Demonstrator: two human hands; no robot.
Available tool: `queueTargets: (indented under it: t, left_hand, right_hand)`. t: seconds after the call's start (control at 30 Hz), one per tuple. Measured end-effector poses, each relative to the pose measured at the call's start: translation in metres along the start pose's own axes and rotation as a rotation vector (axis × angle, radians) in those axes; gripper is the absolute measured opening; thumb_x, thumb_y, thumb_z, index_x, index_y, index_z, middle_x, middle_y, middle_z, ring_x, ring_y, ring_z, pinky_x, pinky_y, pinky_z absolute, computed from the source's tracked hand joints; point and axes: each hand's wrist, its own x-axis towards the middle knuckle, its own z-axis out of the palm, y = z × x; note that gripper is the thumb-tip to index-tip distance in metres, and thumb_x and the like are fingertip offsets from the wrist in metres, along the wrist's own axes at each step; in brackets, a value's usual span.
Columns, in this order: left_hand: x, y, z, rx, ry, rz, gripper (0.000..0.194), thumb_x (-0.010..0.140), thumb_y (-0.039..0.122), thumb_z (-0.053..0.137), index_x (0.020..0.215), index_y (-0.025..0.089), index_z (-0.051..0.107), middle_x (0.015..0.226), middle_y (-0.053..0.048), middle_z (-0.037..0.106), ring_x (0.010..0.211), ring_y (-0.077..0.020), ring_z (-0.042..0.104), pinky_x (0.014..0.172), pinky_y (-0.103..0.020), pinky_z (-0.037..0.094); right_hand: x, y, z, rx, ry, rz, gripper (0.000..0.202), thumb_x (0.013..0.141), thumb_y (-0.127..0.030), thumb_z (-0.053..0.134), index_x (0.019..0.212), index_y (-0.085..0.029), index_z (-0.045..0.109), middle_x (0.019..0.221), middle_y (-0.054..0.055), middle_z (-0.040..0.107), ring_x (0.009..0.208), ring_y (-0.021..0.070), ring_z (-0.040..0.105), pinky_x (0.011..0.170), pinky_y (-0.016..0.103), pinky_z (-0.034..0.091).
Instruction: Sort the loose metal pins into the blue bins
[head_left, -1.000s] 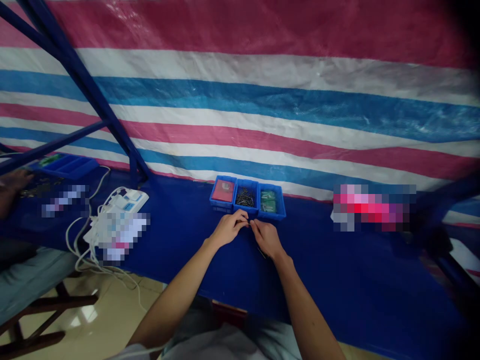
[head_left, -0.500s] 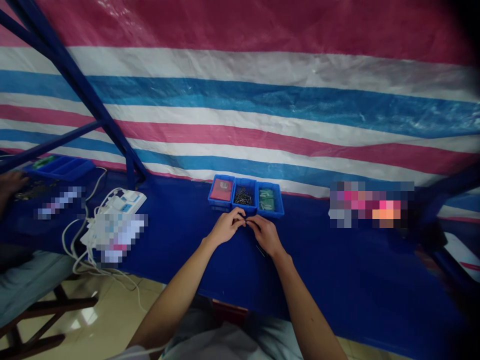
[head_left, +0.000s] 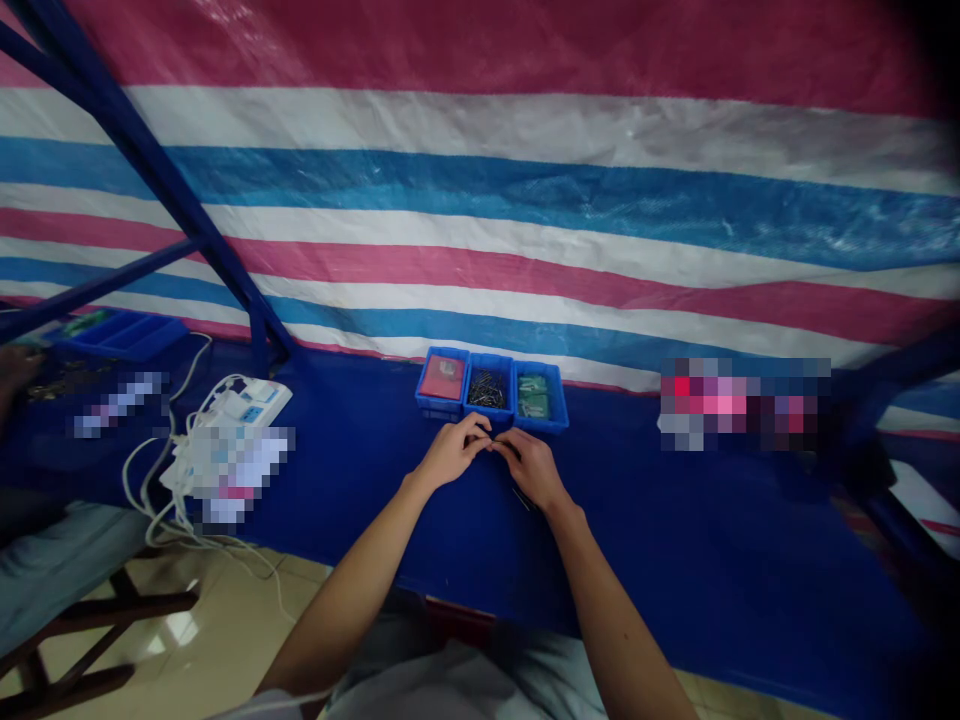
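Note:
My left hand (head_left: 453, 452) and my right hand (head_left: 529, 465) meet fingertip to fingertip just in front of the bins, both pinched on something too small to make out. Behind them three blue bins stand side by side: the left bin (head_left: 439, 408) holds a red packet (head_left: 442, 377), the middle one dark metal screws (head_left: 487, 388), the right one green packets (head_left: 533, 397). A few thin dark pieces (head_left: 523, 499) lie on the blue table beneath my right hand.
White power strips (head_left: 259, 403) with tangled cables (head_left: 150, 510) lie to the left. Farther left are another person's hand (head_left: 19, 368), a blue tray (head_left: 127, 336) and small metal parts (head_left: 64, 382). A blurred-out item (head_left: 705, 405) sits at right. A striped sheet (head_left: 480, 220) hangs behind.
My hands stay together in nearly the same place, with only slight finger movement. The other person's hand at the far left has shifted a little to the left.

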Motion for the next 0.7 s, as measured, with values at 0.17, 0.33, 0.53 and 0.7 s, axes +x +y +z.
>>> queueTargets:
  t: [0.17, 0.33, 0.53, 0.7]
  left_hand:
    - [0.0003, 0.0004, 0.0002, -0.016, -0.006, -0.003, 0.016, 0.094, 0.022, 0.056, 0.109, 0.02, 0.056, 0.082, 0.0, 0.074, 0.061, -0.0116, 0.061, 0.063, -0.02, 0.044]
    - [0.0002, -0.0004, 0.0004, -0.016, -0.013, 0.003, 0.014, 0.094, 0.023, 0.056, 0.108, 0.02, 0.056, 0.081, 0.001, 0.074, 0.059, -0.0115, 0.06, 0.063, -0.021, 0.045]
    - [-0.0002, -0.0004, 0.0004, -0.026, -0.036, 0.006, 0.013, 0.095, 0.025, 0.056, 0.107, 0.021, 0.055, 0.082, 0.0, 0.074, 0.059, -0.0112, 0.059, 0.062, -0.02, 0.044]
    - [-0.0005, -0.0032, 0.0007, -0.073, -0.026, 0.015, 0.013, 0.095, 0.024, 0.056, 0.107, 0.02, 0.054, 0.082, 0.0, 0.074, 0.057, -0.0106, 0.057, 0.06, -0.02, 0.044]
  right_hand:
    - [-0.0002, -0.0011, -0.0008, -0.043, -0.03, -0.015, 0.031, 0.104, -0.032, 0.041, 0.088, -0.022, 0.066, 0.085, 0.004, 0.068, 0.074, 0.0174, 0.064, 0.071, 0.027, 0.045]
    - [-0.001, 0.001, 0.0016, -0.111, -0.054, 0.013, 0.039, 0.106, -0.035, 0.035, 0.078, -0.021, 0.059, 0.072, 0.002, 0.065, 0.063, 0.016, 0.059, 0.061, 0.026, 0.037]
    - [-0.0021, 0.0037, 0.0031, -0.177, -0.056, 0.036, 0.049, 0.107, -0.041, 0.031, 0.07, -0.021, 0.056, 0.061, 0.001, 0.061, 0.055, 0.0157, 0.057, 0.056, 0.027, 0.029]
    - [-0.0003, 0.0039, 0.0017, -0.166, -0.054, 0.059, 0.055, 0.107, -0.045, 0.032, 0.063, -0.021, 0.056, 0.056, 0.0, 0.058, 0.051, 0.0149, 0.054, 0.054, 0.028, 0.026]
